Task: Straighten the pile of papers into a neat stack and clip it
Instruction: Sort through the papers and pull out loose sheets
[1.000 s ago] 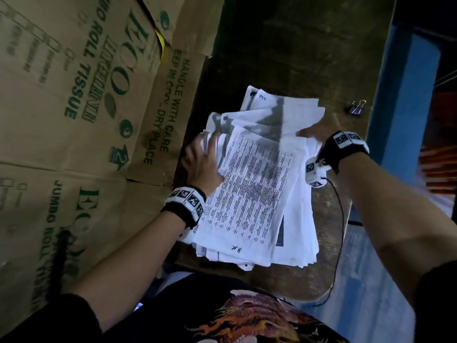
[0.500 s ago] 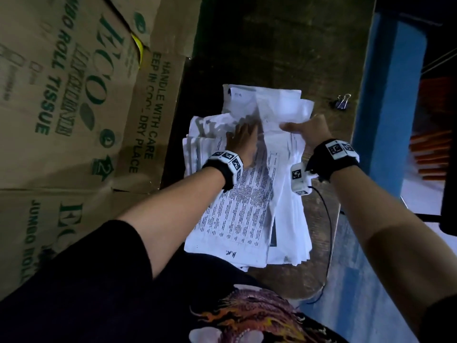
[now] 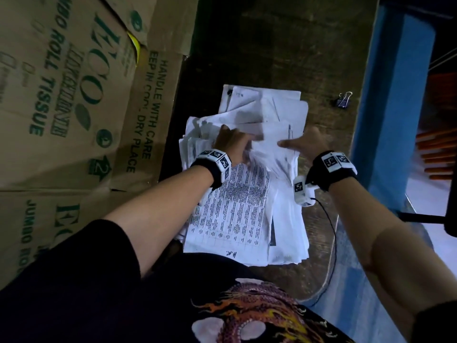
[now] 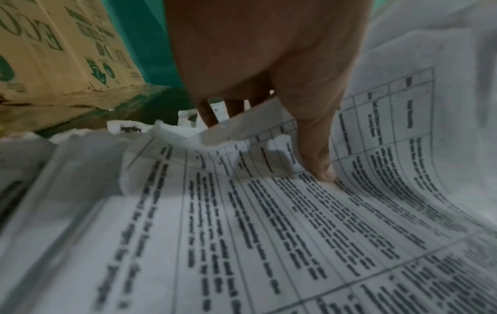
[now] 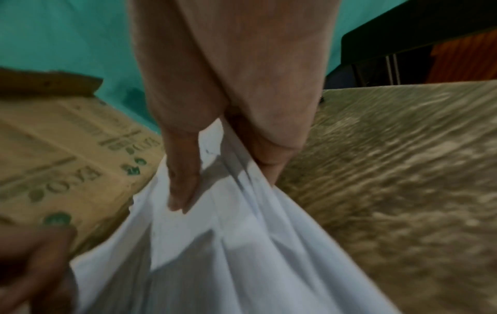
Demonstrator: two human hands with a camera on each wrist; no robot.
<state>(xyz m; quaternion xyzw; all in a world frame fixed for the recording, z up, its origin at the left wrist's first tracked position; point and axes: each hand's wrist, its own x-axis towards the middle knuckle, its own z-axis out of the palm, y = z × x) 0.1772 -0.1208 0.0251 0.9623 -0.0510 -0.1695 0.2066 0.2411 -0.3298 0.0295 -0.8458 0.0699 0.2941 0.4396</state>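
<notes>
Pinching a fold of loose sheets, the right hand (image 5: pixel 228 148) lifts them mid-frame; the left hand (image 3: pixel 232 144) grips a printed sheet, thumb on top. The pile of papers (image 3: pixel 247 214) runs bottom-to-top on the table (image 3: pixel 284 45). Only the head view shows the binder clip (image 3: pixel 344 99), upper right.

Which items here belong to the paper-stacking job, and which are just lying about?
Part of the job:
- pile of papers, still uneven
- binder clip, lying apart on the table
- left hand, gripping sheets
- right hand, pinching sheets

Just lying about:
- cardboard boxes beside the pile
</notes>
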